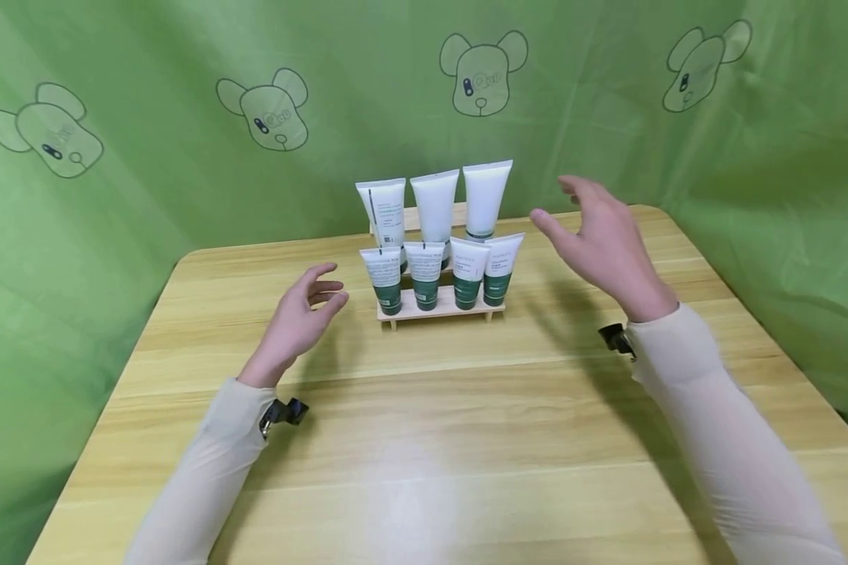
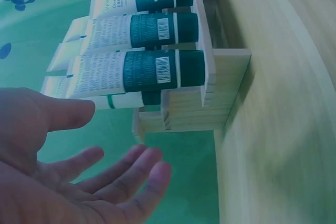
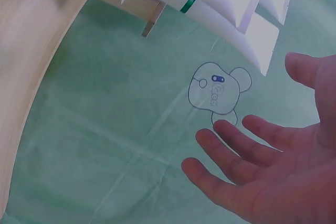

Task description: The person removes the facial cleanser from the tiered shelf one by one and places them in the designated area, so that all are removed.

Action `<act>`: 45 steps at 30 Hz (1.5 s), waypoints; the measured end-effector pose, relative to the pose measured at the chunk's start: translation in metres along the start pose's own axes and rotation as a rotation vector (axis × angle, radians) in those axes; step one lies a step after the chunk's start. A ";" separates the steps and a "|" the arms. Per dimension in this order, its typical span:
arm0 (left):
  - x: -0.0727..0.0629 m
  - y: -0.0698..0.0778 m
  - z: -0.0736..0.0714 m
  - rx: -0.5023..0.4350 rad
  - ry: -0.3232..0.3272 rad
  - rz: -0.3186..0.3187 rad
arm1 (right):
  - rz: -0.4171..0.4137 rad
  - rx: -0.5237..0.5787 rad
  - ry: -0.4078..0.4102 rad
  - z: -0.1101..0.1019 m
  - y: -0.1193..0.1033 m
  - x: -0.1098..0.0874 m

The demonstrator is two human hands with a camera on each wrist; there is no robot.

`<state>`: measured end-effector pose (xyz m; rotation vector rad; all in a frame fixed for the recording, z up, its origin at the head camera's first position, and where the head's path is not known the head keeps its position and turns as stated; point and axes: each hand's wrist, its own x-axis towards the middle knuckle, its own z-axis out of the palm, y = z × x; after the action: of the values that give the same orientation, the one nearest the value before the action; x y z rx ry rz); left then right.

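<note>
A stepped wooden rack stands near the back of the table, filled with white-and-green squeeze tubes. Its front row carries several small tubes, caps down. Behind them, three larger white tubes rise from the upper step. The left hand hovers just left of the rack, fingers loosely bent with nothing in them. In the left wrist view its thumb overlaps the nearest tubes. To the right of the rack, the right hand is raised, fingers spread and holding nothing, as the right wrist view also shows.
The rack rests on a light wood-grain table with rounded back corners. A green curtain printed with bear heads hangs close behind and along both sides. Small black cameras are strapped at both wrists.
</note>
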<state>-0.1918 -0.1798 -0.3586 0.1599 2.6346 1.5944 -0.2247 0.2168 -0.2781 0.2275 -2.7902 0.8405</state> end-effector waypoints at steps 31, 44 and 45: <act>0.033 -0.013 0.047 0.038 -0.045 -0.090 | 0.034 0.260 -0.155 0.039 -0.018 0.038; 0.034 -0.018 0.053 0.099 -0.137 -0.124 | 0.105 0.365 -0.207 0.044 -0.022 0.046; 0.034 -0.018 0.054 0.099 -0.138 -0.131 | 0.108 0.376 -0.210 0.044 -0.022 0.046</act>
<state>-0.2208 -0.1369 -0.3993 0.0951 2.5622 1.3629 -0.2720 0.1701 -0.2904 0.2390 -2.8290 1.4453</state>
